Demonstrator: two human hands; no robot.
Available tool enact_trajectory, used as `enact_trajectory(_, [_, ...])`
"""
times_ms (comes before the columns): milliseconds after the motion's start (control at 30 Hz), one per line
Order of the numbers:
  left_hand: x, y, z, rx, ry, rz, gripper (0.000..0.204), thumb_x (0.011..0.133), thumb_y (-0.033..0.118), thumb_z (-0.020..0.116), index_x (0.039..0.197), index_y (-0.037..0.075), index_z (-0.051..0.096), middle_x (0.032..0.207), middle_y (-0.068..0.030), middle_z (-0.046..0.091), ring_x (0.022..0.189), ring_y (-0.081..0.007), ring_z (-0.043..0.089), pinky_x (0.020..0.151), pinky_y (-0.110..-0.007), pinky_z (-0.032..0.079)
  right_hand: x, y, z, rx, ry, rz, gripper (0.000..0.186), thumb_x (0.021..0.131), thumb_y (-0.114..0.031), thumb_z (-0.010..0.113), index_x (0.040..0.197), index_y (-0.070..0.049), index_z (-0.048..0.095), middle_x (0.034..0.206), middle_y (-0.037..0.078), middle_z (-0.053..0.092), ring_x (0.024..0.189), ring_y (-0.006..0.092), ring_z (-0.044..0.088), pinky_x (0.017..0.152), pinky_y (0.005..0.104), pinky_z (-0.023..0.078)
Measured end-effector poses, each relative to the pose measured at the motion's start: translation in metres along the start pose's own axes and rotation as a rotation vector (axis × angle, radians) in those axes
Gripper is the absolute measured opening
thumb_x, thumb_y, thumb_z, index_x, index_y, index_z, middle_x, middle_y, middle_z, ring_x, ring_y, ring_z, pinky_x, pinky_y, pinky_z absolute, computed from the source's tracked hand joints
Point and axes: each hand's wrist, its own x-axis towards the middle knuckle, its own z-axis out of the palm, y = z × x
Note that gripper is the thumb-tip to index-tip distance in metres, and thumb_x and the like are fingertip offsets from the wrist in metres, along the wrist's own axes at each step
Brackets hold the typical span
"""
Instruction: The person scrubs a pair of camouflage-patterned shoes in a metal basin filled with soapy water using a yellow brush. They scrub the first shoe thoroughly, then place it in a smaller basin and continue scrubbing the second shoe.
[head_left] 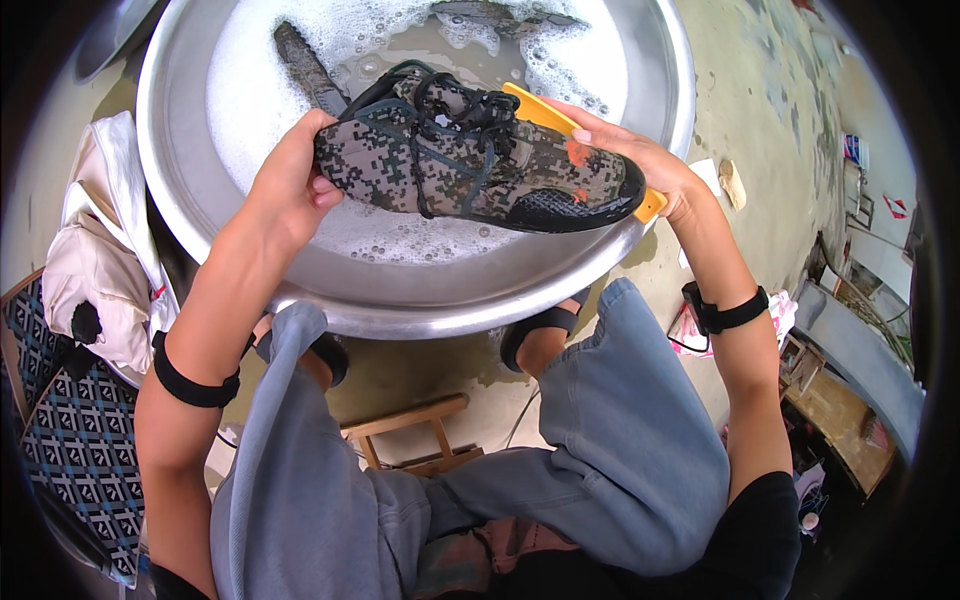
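A camouflage lace-up shoe (470,155) with a black toe cap and orange marks is held sideways over a wide metal basin (460,305) of soapy water. My left hand (300,180) grips the shoe's heel with fingers curled round it. Behind the shoe's front half, my right hand (650,160) is closed on a yellow brush (530,105), most of which the shoe hides; whether its bristles touch the shoe I cannot tell. Two dark camouflage pieces (305,65) lie in the suds toward the back of the basin.
Pale clothes (110,270) and patterned fabric (75,460) lie at left. A wooden stool (405,420) sits between my legs. At right are a pale sandal (734,185), pink cloth (690,325) and clutter on the concrete floor (770,230).
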Motion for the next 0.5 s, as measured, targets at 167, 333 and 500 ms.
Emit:
enact_trajectory(167, [-0.001, -0.004, -0.003, -0.015, 0.031, -0.027, 0.03, 0.098, 0.026, 0.054, 0.07, 0.019, 0.047, 0.057, 0.0063, 0.041, 0.045, -0.0078, 0.028, 0.043, -0.027, 0.021, 0.006, -0.001, 0.006, -0.075, 0.096, 0.025, 0.069, 0.106, -0.038, 0.068, 0.165, -0.013, 0.042, 0.148, 0.015, 0.059, 0.133, 0.0189, 0.06, 0.107, 0.0356, 0.058])
enact_trajectory(333, [-0.002, -0.003, -0.011, -0.001, 0.011, -0.045, 0.033, 0.099, 0.026, 0.051, 0.066, 0.019, 0.046, 0.054, 0.0056, 0.041, 0.042, -0.0081, 0.027, 0.041, -0.027, 0.021, 0.007, 0.0, 0.009, -0.084, 0.069, -0.088, 0.068, 0.109, -0.046, 0.059, 0.166, -0.014, 0.039, 0.159, 0.012, 0.053, 0.145, 0.0223, 0.053, 0.11, 0.0357, 0.056])
enact_trajectory(500, [-0.004, -0.007, -0.018, -0.03, 0.027, -0.041, 0.032, 0.094, 0.028, 0.052, 0.064, 0.02, 0.045, 0.053, 0.0054, 0.041, 0.041, -0.0084, 0.028, 0.041, -0.027, 0.021, 0.0, -0.007, 0.005, -0.082, 0.149, -0.111, 0.065, 0.11, -0.044, 0.061, 0.167, -0.021, 0.04, 0.132, 0.002, 0.063, 0.075, 0.0063, 0.04, 0.064, 0.0243, 0.041])
